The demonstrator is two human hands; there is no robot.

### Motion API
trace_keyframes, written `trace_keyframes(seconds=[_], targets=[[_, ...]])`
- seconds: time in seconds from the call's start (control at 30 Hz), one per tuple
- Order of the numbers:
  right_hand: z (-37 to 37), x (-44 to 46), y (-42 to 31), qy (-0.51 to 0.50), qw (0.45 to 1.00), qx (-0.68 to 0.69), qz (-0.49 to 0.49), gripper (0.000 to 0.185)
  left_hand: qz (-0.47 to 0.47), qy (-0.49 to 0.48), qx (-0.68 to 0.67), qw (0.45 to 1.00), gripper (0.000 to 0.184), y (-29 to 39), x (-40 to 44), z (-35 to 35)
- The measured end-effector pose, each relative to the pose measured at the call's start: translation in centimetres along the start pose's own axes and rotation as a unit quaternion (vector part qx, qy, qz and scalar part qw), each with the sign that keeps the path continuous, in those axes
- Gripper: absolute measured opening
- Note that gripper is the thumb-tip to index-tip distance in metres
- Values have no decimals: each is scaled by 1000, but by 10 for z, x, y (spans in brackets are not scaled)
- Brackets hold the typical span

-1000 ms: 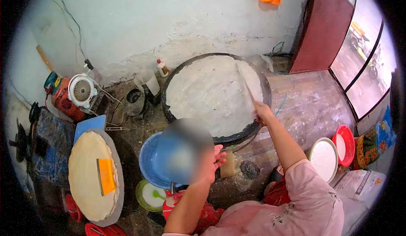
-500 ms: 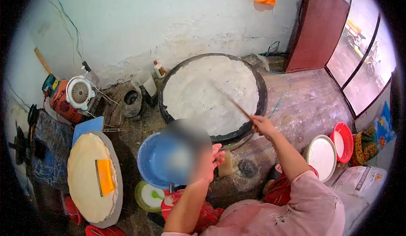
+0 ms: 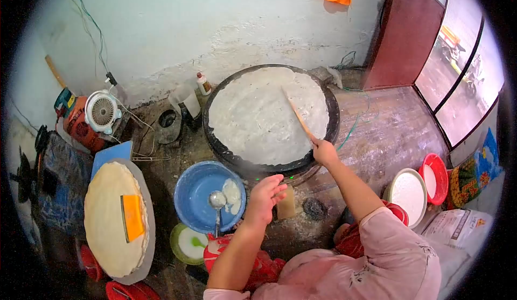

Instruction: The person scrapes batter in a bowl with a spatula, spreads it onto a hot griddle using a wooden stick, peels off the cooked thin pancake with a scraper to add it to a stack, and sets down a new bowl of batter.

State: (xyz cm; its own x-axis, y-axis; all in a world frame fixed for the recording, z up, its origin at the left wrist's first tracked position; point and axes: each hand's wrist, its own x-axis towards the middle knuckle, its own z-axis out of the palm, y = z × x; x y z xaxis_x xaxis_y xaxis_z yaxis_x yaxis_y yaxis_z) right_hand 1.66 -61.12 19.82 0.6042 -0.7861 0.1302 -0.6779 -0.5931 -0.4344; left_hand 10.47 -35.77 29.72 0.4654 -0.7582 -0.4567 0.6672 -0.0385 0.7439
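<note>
My right hand (image 3: 325,153) grips the near end of a thin wooden stick (image 3: 298,115) at the front right of a large round griddle. The stick slants away to the left, its far end over a wide, pale sheet of batter (image 3: 247,120). That sheet covers most of the griddle, leaving its black rim (image 3: 214,148) bare. My left hand (image 3: 264,199) is raised palm-inward before the front edge, fingers extended, holding nothing. Left of it stands a blue basin (image 3: 186,214) with a metal ladle (image 3: 217,200) and some white batter in it.
A green bowl (image 3: 177,249) of white liquid sits below the basin. Further left lies a pale round stack of flat sheets (image 3: 107,230) with an orange-and-black scraper (image 3: 133,217) on it. A white-filled tub (image 3: 408,195) and a red basin (image 3: 442,179) stand right. A fan (image 3: 102,111) stands left.
The stick has swung, its far end moving away and slightly right; my right hand shifted slightly left. My left hand rose a little. A blurred patch over the blue basin is gone.
</note>
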Motion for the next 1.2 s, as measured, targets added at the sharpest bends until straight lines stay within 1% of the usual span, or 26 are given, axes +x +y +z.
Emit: trace_keyframes(seconds=[0.03, 0.07, 0.1, 0.13, 0.17, 0.23, 0.27, 0.3, 0.33, 0.37, 0.4, 0.43, 0.47, 0.5, 0.53, 0.57, 0.63, 0.67, 0.8, 0.87, 0.9, 0.97, 1.0, 1.03, 1.1, 1.2], targets=[[2, -1, 6, 0, 1000, 0, 0, 32, 3, -1, -1, 1000, 30, 0, 0, -1], [2, -4, 15, -88, 976, 181, 77, 32, 3, -2, -1, 1000, 30, 1, -1, -1], [-11, -11, 10, -171, 907, 354, 150, 34, 3, -2, -3, 1000, 30, 2, -2, -2], [-34, -18, 3, -217, 792, 514, 247, 36, 3, -2, -5, 1000, 29, 3, -3, -2], [-35, -22, 12, -216, 793, 513, 248, 36, 3, -4, -6, 1000, 29, 3, -3, -2], [-32, -36, 33, -92, 714, 614, 324, 37, -4, 4, -4, 1000, 29, 3, -4, -3], [-26, -43, 36, -20, 799, 500, 333, 35, -5, 5, -6, 1000, 29, 3, -5, -4], [-10, -57, 44, -21, 800, 499, 333, 35, -2, 2, -5, 1000, 29, 3, -5, -4], [15, -73, 59, 63, 940, 299, 150, 34, -1, -2, -5, 1000, 30, 2, -6, -5], [28, -85, 68, 142, 986, 69, -49, 33, -2, -2, -5, 1000, 30, 2, -6, -4], [19, -100, 53, 15, 994, 101, -44, 32, -4, -5, -3, 1000, 30, 1, -6, -4], [0, -116, 25, -114, 984, 132, -38, 31, -5, -6, -1, 1000, 29, 1, -6, -4], [-14, -123, 6, -116, 984, 132, -39, 31, -6, -5, -2, 1000, 29, 1, -7, -4], [-26, -126, -11, -173, 949, 263, 18, 32, -6, -12, -4, 1000, 29, 1, -8, -3], [-33, -125, -19, -227, 891, 387, 74, 34, -5, -18, -6, 1000, 29, 1, -9, -2], [-33, -123, -20, -228, 890, 388, 74, 34, -5, -17, -6, 1000, 29, 1, -10, -1], [-38, -116, -28, -209, 843, 472, 149, 36, -8, -12, 1, 1000, 29, 2, -11, -1], [-47, -116, -37, -227, 834, 475, 164, 37, -5, -9, 1, 1000, 29, 1, -10, -2], [-39, -113, -32, -257, 842, 457, 127, 37, -15, -8, -4, 1000, 29, 0, -10, -4], [-38, -115, -21, -213, 870, 398, 199, 36, -15, -7, -6, 1000, 29, 0, -13, -5], [-30, -117, -10, -214, 870, 397, 197, 36, -15, -4, -4, 1000, 29, 1, -15, -4], [-10, -117, 9, -49, 920, 344, 182, 36, -11, 2, -7, 1000, 29, 2, -14, -4], [-11, -117, 2, -31, 915, 360, 181, 36, -14, -2, -3, 1000, 29, 1, -14, -5], [-14, -116, -4, -34, 915, 358, 181, 36, -18, -6, 0, 1000, 30, 0, -14, -5], [-25, -113, -22, -137, 858, 463, 174, 34, -27, -7, 4, 1000, 30, 3, -17, -2], [-30, -95, -50, -192, 865, 444, 130, 37, -24, -18, -5, 1000, 29, -1, -15, -3]])
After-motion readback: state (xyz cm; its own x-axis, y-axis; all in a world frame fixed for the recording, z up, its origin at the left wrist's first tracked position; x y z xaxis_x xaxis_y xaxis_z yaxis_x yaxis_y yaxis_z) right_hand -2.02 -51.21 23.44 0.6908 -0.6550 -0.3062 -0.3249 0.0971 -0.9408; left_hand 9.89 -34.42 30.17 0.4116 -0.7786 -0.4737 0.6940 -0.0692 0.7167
